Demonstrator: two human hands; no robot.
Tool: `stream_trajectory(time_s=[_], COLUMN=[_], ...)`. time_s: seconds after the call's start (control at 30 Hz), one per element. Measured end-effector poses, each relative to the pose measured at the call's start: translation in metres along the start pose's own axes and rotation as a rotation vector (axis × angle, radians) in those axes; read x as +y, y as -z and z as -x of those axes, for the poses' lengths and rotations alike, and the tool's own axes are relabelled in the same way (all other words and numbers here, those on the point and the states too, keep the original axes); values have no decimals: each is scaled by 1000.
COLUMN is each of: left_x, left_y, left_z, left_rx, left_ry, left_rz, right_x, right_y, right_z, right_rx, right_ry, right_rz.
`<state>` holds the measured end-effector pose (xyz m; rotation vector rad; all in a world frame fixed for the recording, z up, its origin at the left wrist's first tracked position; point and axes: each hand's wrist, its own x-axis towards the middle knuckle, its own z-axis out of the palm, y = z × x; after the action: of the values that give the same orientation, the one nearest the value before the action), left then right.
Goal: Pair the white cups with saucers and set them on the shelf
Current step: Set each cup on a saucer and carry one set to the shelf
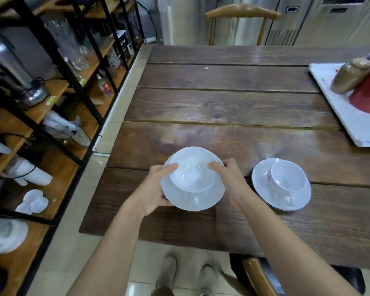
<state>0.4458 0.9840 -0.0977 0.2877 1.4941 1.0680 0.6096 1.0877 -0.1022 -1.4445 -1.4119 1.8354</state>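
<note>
A white cup (pixel 193 170) sits on a white saucer (pixel 209 197), held over the near left part of the wooden table (pixel 222 107). My left hand (pixel 156 184) grips the saucer's left edge, thumb on the cup's rim. My right hand (pixel 230 180) holds the right edge, thumb also on the rim. The cup's handle points toward me. To the right, a second white cup (pixel 287 176) rests on its saucer (pixel 263 184) on the table, untouched. The shelf (pixel 58 167), black-framed with wooden boards, stands at the left.
The shelf holds glass jugs (pixel 73 48), a metal flask (pixel 11 67), wrapped items and a small white dish (pixel 33 201). A white tray (pixel 350 116) with a brown jar and a red container sits at the table's right. Wooden chairs stand at the far side (pixel 242 13) and near right (pixel 259 276).
</note>
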Motion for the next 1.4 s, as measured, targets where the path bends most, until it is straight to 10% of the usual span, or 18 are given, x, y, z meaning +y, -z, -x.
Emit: stream_trajectory(time_s=[0.47, 1.4], left_x=[-26, -224], left_y=[98, 444], left_z=[132, 502], left_rx=[229, 1519], left_ry=[-408, -466], left_rz=[84, 612], right_x=[-27, 62], right_y=[-119, -642], right_z=[104, 383], right_rx=[-150, -1141], right_ry=[201, 300], right_rz=[43, 463])
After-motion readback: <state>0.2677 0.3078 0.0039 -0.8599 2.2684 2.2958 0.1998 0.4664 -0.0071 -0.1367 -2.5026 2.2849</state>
